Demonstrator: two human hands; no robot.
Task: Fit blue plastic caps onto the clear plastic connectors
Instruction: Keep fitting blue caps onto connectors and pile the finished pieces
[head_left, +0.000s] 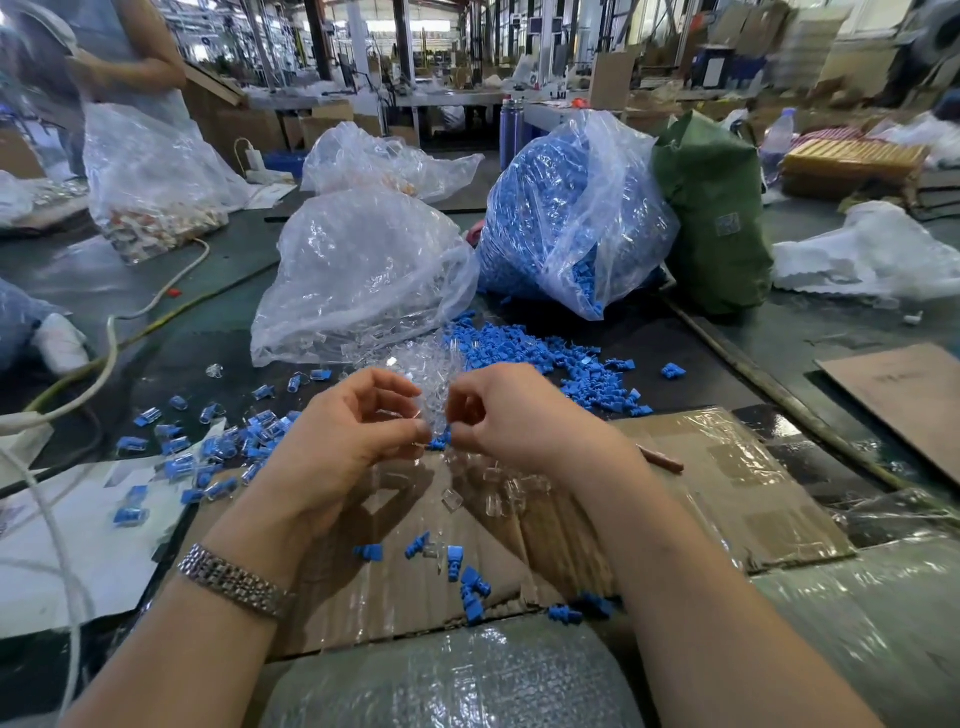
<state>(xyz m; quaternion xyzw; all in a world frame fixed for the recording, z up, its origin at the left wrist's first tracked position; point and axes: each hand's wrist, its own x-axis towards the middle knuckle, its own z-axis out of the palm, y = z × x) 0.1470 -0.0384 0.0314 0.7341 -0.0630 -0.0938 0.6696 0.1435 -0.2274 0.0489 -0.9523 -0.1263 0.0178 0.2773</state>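
Observation:
My left hand (347, 431) and my right hand (511, 415) meet fingertip to fingertip above a sheet of cardboard (675, 467). The left fingers pinch a clear plastic connector (422, 442). The right fingers pinch a blue cap (441, 442) that touches it. Loose blue caps (587, 374) lie spread beyond my hands, and a few more blue caps (467, 577) lie on the cardboard below. Clear connectors (498, 488) lie under my right wrist. Capped pieces (218, 447) are scattered at the left.
A clear bag of connectors (358, 275) and a bag of blue caps (561, 208) stand behind my hands. A green bag (711, 208) leans to the right. White cables (111, 343) cross the left side. Another person (119, 57) stands at the far left.

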